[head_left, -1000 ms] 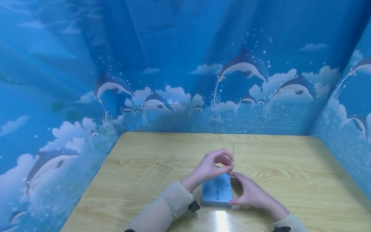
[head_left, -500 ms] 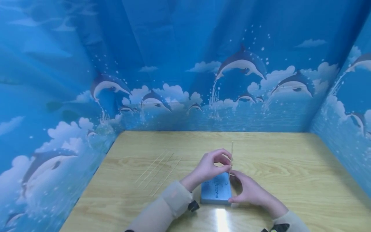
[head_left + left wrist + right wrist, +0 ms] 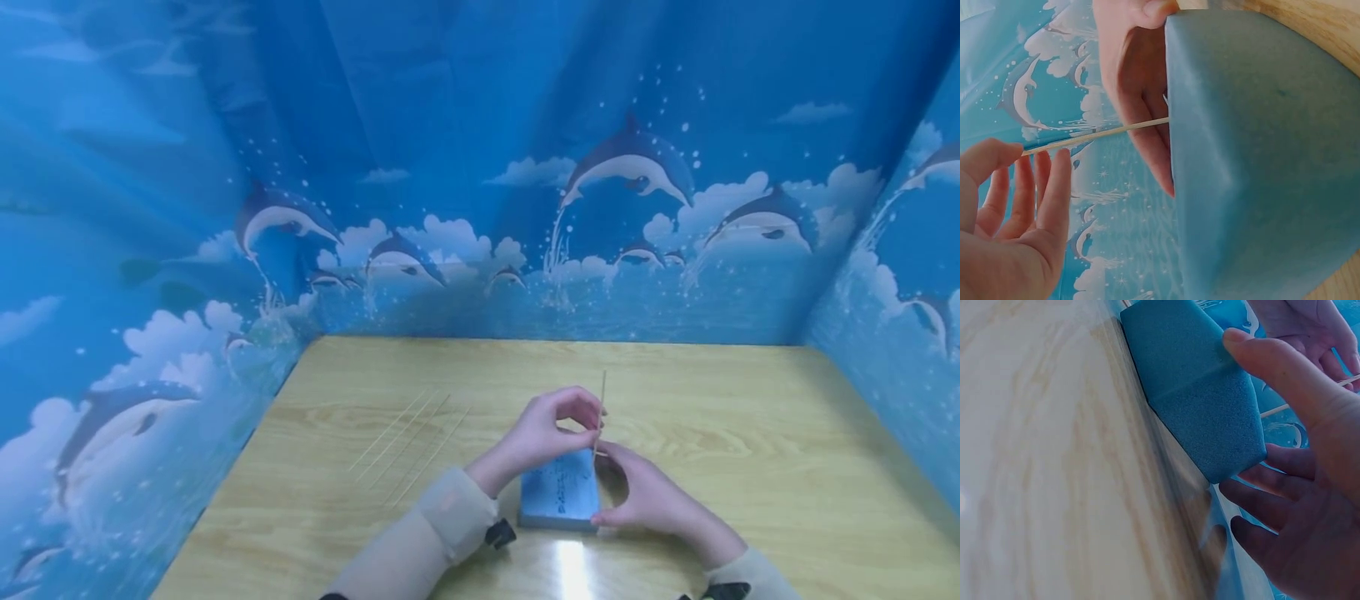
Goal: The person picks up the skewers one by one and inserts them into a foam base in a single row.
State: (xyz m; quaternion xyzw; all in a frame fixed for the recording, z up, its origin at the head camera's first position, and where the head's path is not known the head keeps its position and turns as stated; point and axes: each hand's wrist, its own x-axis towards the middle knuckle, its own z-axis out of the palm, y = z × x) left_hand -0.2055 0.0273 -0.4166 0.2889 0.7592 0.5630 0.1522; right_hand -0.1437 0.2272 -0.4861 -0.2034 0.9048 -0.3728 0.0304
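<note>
So, a big blue curtain (image 3: 450,125) with jumping dolphins goes around the back and both sides of a wooden table (image 3: 750,467). Two hands work over it. The right hand (image 3: 648,498) grips the right side of a blue block (image 3: 559,490) with thumb and fingers. The left hand (image 3: 542,429) has its grip pinched on a thin stick (image 3: 1116,130). The block sits on the table, with dark spots on top. Some loose sticks (image 3: 432,456) lie slanted off to the left. The pinched stick stands almost straight up at the block's far right corner; I can't tell if its tip goes in.
</note>
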